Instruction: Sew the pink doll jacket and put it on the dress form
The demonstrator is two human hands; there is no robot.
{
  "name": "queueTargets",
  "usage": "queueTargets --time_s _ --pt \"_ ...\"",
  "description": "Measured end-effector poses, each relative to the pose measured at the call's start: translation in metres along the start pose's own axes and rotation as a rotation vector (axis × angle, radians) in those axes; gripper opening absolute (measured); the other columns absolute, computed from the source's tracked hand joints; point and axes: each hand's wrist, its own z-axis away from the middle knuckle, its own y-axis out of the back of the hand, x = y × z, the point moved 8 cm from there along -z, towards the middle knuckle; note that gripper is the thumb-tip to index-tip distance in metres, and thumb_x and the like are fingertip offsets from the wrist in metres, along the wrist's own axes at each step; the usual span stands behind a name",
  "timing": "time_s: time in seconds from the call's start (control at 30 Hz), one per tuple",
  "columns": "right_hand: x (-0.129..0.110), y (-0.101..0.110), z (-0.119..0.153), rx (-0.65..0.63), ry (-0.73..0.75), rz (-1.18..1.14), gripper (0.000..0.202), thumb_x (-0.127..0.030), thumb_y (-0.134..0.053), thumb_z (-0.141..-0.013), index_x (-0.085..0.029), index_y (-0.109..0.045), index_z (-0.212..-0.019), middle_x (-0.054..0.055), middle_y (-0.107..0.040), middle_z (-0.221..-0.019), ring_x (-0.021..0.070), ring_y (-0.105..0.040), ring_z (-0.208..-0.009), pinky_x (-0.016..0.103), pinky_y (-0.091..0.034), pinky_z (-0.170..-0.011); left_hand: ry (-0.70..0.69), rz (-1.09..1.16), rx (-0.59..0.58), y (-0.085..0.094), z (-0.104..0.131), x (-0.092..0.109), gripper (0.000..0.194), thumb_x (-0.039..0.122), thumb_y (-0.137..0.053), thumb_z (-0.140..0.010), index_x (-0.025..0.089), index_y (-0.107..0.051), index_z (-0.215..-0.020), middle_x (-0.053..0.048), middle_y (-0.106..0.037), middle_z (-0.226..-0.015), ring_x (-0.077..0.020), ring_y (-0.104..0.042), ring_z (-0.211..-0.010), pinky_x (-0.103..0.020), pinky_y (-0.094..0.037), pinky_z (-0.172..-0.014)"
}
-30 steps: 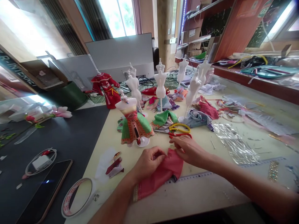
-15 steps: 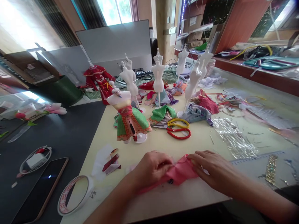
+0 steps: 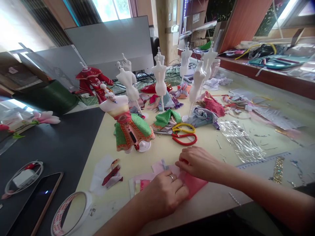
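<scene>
Pink cloth (image 3: 196,185), in your head view, lies near the table's (image 3: 163,151) front edge under your left hand (image 3: 169,190), fingers bent; your right hand's (image 3: 197,161) fingers curl beside it. You cannot tell whether either pinches. Teal tray (image 3: 258,63) holds slim items. Some open table separates scissors (image 3: 174,131) from left hand.

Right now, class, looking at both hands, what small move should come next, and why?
Probably the right hand should gently smooth the pink cloth while the left hand holds it down. The left hand lies across the cloth, the right fingers are bent at its far part, and paler fabric sticks out unevenly beyond the left hand.
</scene>
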Motion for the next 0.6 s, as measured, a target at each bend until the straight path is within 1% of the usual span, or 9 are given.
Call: queueTargets --time_s 0.1,0.2,0.23,0.3,0.4,0.47,0.53,0.6 --pt "0.004 -0.009 -0.011 -0.096 -0.034 -0.108 0.013 -0.019 -0.055 -0.075 -0.017 -0.063 -0.065 0.003 -0.063 -0.064 0.0133 -0.052 -0.058 0.024 -0.028 -0.051 0.037 0.010 0.043 0.001 0.001 -0.006 0.018 0.005 -0.041 -0.081 0.015 -0.055 -0.077 -0.001 -0.053 -0.060 -0.0141 -0.041 -0.054 -0.031 -0.033 -0.055" --pt "0.002 -0.013 -0.017 -0.174 -0.001 -0.224 0.011 -0.012 -0.052 -0.068 -0.017 -0.062 -0.066 0.000 -0.063 -0.064 0.0109 -0.051 -0.057 0.021 -0.027 -0.049 0.066 0.030 0.107 0.002 0.003 -0.011 0.020 0.005 -0.039 -0.081 0.015 -0.055 -0.076 -0.001 -0.052 -0.059 -0.0143 -0.041 -0.053 -0.030 -0.033 -0.055" --pt "0.002 -0.013 -0.018 -0.175 0.006 -0.237 0.011 -0.012 -0.051 -0.068 -0.017 -0.061 -0.066 0.000 -0.063 -0.065 0.0106 -0.050 -0.057 0.021 -0.027 -0.049 0.080 0.038 0.123 0.002 0.003 -0.013 0.019 0.006 -0.039 -0.081 0.015 -0.056 -0.076 -0.001 -0.052 -0.059 -0.0144 -0.041 -0.053 -0.030 -0.033 -0.055" --pt "0.004 -0.009 -0.023 -0.136 0.005 -0.196 0.012 -0.012 -0.050 -0.070 -0.017 -0.060 -0.066 0.000 -0.062 -0.065 0.0104 -0.050 -0.057 0.020 -0.026 -0.049 0.131 0.060 0.145 0.002 0.004 -0.020 0.017 0.008 -0.041 -0.081 0.016 -0.057 -0.078 -0.001 -0.054 -0.059 -0.0150 -0.044 -0.053 -0.030 -0.034 -0.054" --pt "0.007 -0.006 -0.030 -0.071 0.003 -0.088 0.013 -0.012 -0.049 -0.073 -0.016 -0.060 -0.067 0.001 -0.063 -0.068 0.0113 -0.050 -0.060 0.021 -0.026 -0.051 0.268 0.117 0.183 0.002 0.007 -0.037 0.015 0.012 -0.044 -0.083 0.016 -0.058 -0.080 -0.001 -0.058 -0.060 -0.0155 -0.049 -0.056 -0.029 -0.036 -0.056" --pt "0.007 -0.007 -0.034 -0.060 0.012 -0.066 0.012 -0.012 -0.051 -0.073 -0.016 -0.059 -0.066 0.002 -0.063 -0.069 0.0117 -0.050 -0.061 0.022 -0.025 -0.052 0.387 0.173 0.200 0.001 0.010 -0.050 0.015 0.015 -0.045 -0.085 0.016 -0.059 -0.080 -0.002 -0.061 -0.064 -0.0154 -0.053 -0.059 -0.028 -0.038 -0.059" --pt "0.007 -0.009 -0.037 -0.058 0.017 -0.061 0.011 -0.013 -0.052 -0.073 -0.016 -0.058 -0.065 0.002 -0.063 -0.069 0.0118 -0.050 -0.061 0.022 -0.024 -0.052 0.512 0.242 0.179 -0.002 0.013 -0.063 0.014 0.016 -0.046 -0.086 0.017 -0.059 -0.081 -0.002 -0.064 -0.070 -0.0152 -0.056 -0.065 -0.027 -0.040 -0.063" --pt "0.007 -0.010 -0.038 -0.049 0.022 -0.056 0.011 -0.012 -0.051 -0.074 -0.016 -0.058 -0.065 0.002 -0.063 -0.069 0.0120 -0.050 -0.061 0.023 -0.023 -0.052 0.621 0.321 0.125 -0.007 0.016 -0.073 0.012 0.016 -0.048 -0.085 0.018 -0.060 -0.081 -0.002 -0.065 -0.076 -0.0152 -0.057 -0.070 -0.026 -0.040 -0.065"
